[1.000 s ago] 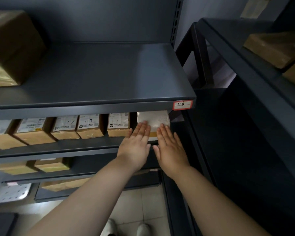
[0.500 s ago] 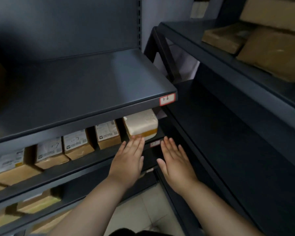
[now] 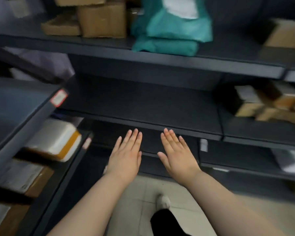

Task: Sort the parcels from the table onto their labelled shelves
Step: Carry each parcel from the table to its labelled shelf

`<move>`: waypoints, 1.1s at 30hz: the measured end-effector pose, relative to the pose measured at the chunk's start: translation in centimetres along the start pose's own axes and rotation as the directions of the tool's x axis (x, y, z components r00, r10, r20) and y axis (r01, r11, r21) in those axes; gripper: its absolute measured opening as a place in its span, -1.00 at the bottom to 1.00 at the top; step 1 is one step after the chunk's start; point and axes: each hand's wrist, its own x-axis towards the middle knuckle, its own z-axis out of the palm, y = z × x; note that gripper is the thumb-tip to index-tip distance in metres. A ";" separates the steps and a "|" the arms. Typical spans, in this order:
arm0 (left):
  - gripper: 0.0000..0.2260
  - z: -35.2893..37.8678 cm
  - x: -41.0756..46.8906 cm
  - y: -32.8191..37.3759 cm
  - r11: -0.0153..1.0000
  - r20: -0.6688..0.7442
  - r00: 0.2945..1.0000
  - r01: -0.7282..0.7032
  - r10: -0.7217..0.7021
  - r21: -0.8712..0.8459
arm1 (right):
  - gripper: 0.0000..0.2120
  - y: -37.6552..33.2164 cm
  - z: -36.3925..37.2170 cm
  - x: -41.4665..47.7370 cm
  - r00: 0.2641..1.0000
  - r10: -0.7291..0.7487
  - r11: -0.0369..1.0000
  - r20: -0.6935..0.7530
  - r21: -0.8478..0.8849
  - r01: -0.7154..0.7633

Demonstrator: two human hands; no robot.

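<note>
Both hands empty: left hand point(image 3: 124, 157) and right hand point(image 3: 175, 155) flat, palms down, fingers straight and slightly spread, hovering before dark shelf point(image 3: 143, 106), gripping nothing. White-wrapped parcel point(image 3: 56, 140) lies on lower shelf at my left, beneath board with red-bordered label point(image 3: 58, 97), well apart from my hands. My read: that one is shelved and I'm between parcels. Next move calls for table (out of view), fresh parcel, reading its mark, matching shelf tag. Label text too blurred to read.
</note>
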 end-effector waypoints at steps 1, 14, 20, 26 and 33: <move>-0.47 0.0 0.6 2.2 0.998 -0.004 0.998 -0.064 0.064 -0.021 | -0.25 1.6 -0.5 -1.7 0.998 0.064 0.998 -0.020 -0.004 -0.064; -0.47 -1.4 2.5 33.4 0.766 -0.001 0.771 -0.633 0.637 -0.114 | -0.41 18.0 -8.1 -27.5 0.625 0.741 0.667 -0.246 0.161 -0.727; -0.50 -1.5 -1.9 52.6 0.584 -0.009 0.593 -0.796 0.805 -0.158 | -0.33 25.9 -11.3 -43.8 0.421 0.848 0.480 -0.321 0.129 -0.868; -0.46 -1.8 -6.9 69.3 0.426 -0.049 0.453 -0.865 0.890 -0.263 | -0.24 31.3 -13.5 -58.9 0.196 0.910 0.266 -0.365 0.152 -0.952; -0.46 0.0 -10.6 82.6 0.249 -0.041 0.271 -0.926 0.962 -0.283 | -0.27 36.8 -13.1 -68.2 0.007 0.941 0.091 -0.339 0.231 -0.969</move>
